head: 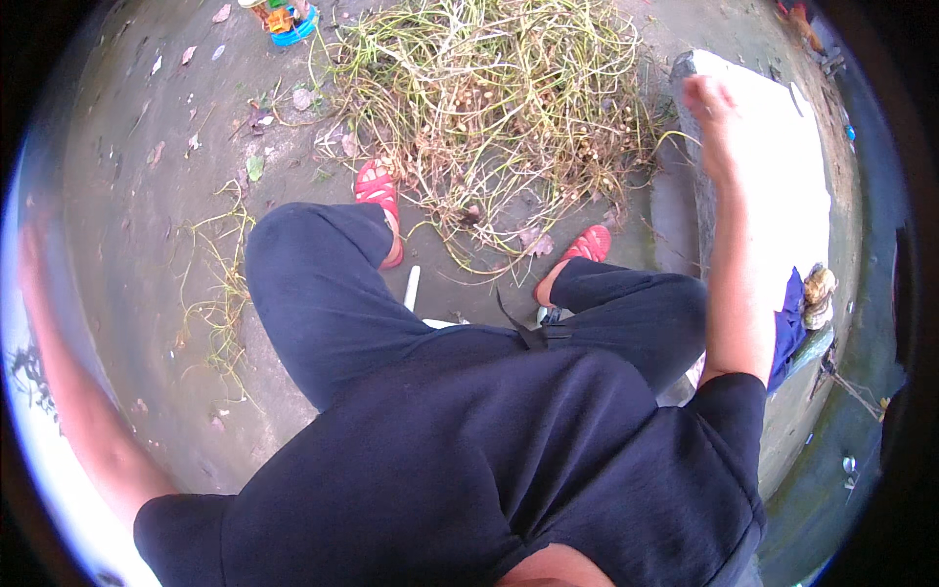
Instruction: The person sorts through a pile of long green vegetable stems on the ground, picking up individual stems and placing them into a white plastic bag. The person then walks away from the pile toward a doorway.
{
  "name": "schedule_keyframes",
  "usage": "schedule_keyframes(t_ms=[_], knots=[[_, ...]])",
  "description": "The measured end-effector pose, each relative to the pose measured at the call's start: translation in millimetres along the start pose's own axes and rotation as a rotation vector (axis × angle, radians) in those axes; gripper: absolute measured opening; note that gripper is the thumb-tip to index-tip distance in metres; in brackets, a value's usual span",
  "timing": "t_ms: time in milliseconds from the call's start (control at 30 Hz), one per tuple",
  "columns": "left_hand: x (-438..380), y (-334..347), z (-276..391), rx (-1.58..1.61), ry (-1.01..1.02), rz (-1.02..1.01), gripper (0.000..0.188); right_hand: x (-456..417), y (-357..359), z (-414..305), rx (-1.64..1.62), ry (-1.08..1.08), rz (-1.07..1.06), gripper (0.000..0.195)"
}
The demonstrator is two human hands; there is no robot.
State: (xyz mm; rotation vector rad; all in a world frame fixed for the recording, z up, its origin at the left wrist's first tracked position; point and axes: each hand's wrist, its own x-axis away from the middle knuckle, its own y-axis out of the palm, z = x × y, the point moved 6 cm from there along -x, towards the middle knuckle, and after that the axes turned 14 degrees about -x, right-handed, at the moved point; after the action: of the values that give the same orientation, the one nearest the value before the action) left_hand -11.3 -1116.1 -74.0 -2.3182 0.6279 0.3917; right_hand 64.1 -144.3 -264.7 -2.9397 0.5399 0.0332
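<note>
My left hand point(33, 235) is blurred at the far left rim, the arm stretched out to the side; its fingers are not clear. My right hand point(710, 110) is raised over the near edge of a pale, overexposed slab point(777, 161), fingers seemingly curled; whether it holds anything cannot be made out. Between the two hands, beyond my feet, lies a large tangled heap of uprooted plants point(499, 110). Yellow-green stems and small tan pods, which look like peanuts, show in it. A thin stem sticks out of the heap towards my right wrist.
Red sandals point(378, 194) are on my feet, near the heap. Loose stems point(220, 293) lie on the ground at left. A blue-based object with orange and green parts point(293, 29) stands at top left. Dark blue cloth point(788, 326) and a tan bundle point(818, 297) are by the slab's lower end.
</note>
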Motion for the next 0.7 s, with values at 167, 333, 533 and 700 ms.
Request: schedule_keyframes(t_ms=[167,333,533,700], knots=[[66.4,53.1,140.4,0.396,-0.185,-0.505,0.044,69.5,111.9,-3.0,-0.097,0.102,-0.219,0.01],[105.6,26.6,348.2,0.293,0.461,-0.965,0.044,101.9,144.5,-11.6,0.128,0.172,-0.518,0.026],[83.0,1.0,553.1,0.795,0.698,-0.649,0.037,97.4,155.1,-11.9,0.2,0.184,-0.469,0.008],[41.7,-86.0,667.7,0.745,1.238,-0.33,0.039,83.4,158.6,4.1,0.291,0.049,-0.562,0.021]])
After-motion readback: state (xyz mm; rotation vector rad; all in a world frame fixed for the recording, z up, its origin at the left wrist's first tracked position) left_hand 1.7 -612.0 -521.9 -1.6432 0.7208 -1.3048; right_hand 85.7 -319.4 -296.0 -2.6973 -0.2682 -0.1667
